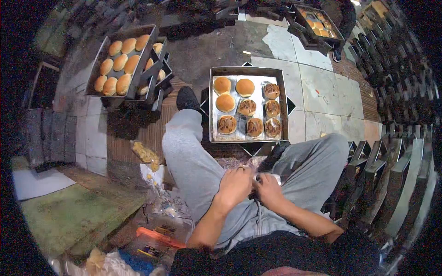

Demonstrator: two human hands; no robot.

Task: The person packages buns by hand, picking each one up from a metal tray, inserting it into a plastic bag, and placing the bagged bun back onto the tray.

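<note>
My left hand (235,185) and my right hand (269,191) meet over my lap, fingers curled in and close together. What they hold is mostly hidden; a small white patch (276,178) shows beside my right fingers, and something shiny like clear plastic (246,162) lies just beyond my left. In front of my knees stands a dark square tray (284,106) with a white lining. It carries three plain buns (225,103) at its far left and several buns with brown swirls (254,127), which look wrapped in clear plastic.
Stacked trays of plain buns (110,86) stand at the left; another bun tray (317,25) is at the far right. Piled dark trays (389,78) line the right side. Near my left leg lie a bag of yellowish pieces (145,154) and an orange-edged box (159,238).
</note>
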